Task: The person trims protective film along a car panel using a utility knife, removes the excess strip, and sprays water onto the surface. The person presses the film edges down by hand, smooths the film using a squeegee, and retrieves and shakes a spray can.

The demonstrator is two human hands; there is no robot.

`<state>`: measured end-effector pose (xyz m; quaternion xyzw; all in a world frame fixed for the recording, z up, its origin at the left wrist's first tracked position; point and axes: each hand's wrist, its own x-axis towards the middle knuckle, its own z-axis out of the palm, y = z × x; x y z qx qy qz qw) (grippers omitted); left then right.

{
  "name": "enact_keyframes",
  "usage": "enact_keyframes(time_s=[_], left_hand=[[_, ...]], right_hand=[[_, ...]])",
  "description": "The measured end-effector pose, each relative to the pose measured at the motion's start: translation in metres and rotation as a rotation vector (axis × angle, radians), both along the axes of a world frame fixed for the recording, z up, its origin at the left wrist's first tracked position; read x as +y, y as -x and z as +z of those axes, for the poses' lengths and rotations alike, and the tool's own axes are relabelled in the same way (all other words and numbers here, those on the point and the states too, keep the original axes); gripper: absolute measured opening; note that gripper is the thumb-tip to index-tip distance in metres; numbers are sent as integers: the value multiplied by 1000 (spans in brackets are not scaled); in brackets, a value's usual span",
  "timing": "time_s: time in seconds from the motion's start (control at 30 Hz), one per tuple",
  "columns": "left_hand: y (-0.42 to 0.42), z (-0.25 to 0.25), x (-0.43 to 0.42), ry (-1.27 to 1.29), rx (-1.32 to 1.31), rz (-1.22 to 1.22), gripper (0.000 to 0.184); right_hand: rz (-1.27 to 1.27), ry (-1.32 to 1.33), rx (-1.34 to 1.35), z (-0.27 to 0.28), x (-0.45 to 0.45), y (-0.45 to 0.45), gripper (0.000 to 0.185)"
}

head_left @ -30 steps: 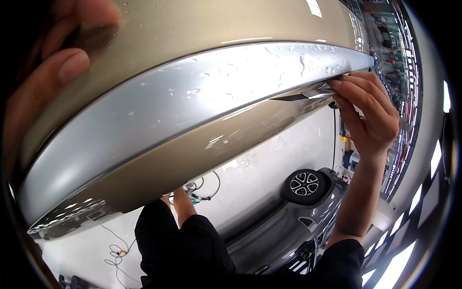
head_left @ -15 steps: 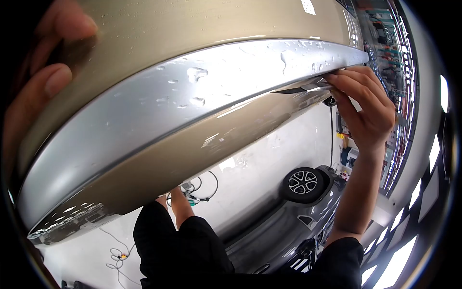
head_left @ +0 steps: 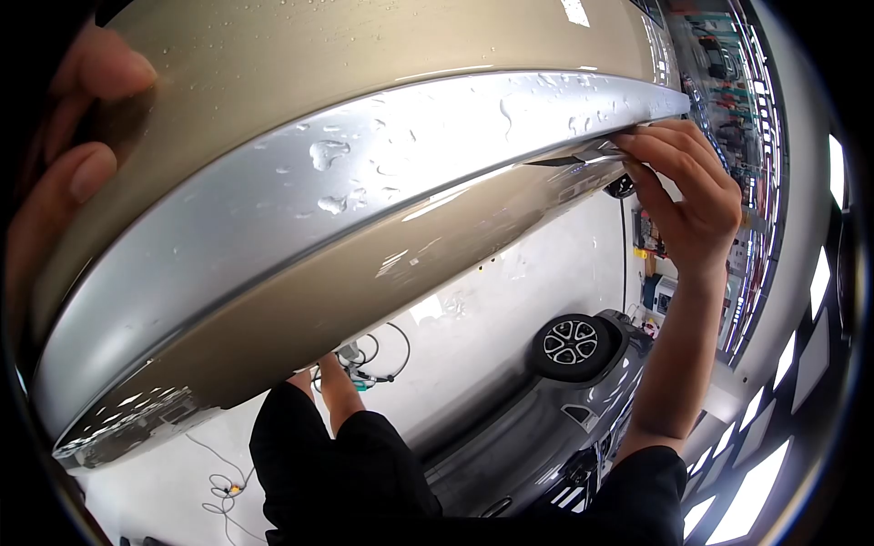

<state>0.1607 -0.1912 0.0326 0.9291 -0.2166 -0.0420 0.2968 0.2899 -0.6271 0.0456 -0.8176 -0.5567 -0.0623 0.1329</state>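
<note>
A silver trim strip [head_left: 228,200], beaded with water drops, runs along a tan car body panel [head_left: 364,41]. My right hand [head_left: 687,187] is closed at the strip's far right end, fingertips pinched on a slim cutter knife [head_left: 596,155]. The knife's dark pointed blade [head_left: 553,162] lies at the strip's lower edge; most of its body is hidden by my fingers. At the upper left, my left hand [head_left: 77,127] rests near or on the panel, thumb and a bent finger apart. Its other fingers are mostly in shadow or outside the view.
A dark grey car [head_left: 510,428] with a black-and-silver wheel [head_left: 571,346] stands beyond on the pale floor [head_left: 473,318]. Coiled hoses [head_left: 387,355] lie by my legs, and a thin cable [head_left: 218,491] at the lower left. Stocked shelves [head_left: 728,136] line the right side.
The water drops sit further left in the view, and my right hand with the knife is further right relative to them. My left hand appears slightly lower and further left.
</note>
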Motion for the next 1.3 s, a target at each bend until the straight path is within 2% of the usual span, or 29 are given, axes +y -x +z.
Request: enact_keyframes(time_s=[0.73, 0.77, 0.83, 1.0, 1.1, 1.17, 1.3], left_hand=[[-1, 22, -21, 22, 19, -97, 34], [-18, 16, -6, 252, 148, -231, 32], [-23, 11, 6, 411, 237, -307, 30], [16, 2, -8, 4, 46, 53, 31], [22, 28, -15, 55, 211, 163, 23], [14, 56, -43, 154, 302, 211, 27], [21, 47, -34, 157, 179, 158, 29]], right_hand=[[-68, 37, -9, 0, -16, -6, 28], [-70, 37, -12, 0, -16, -5, 28], [-94, 17, 15, 0, -21, 0, 27], [-163, -105, 288, 15, -28, 40, 27], [-58, -100, 235, 23, 5, 82, 19], [-30, -131, 203, 25, 32, 102, 18], [28, -131, 164, 28, 81, 119, 29]])
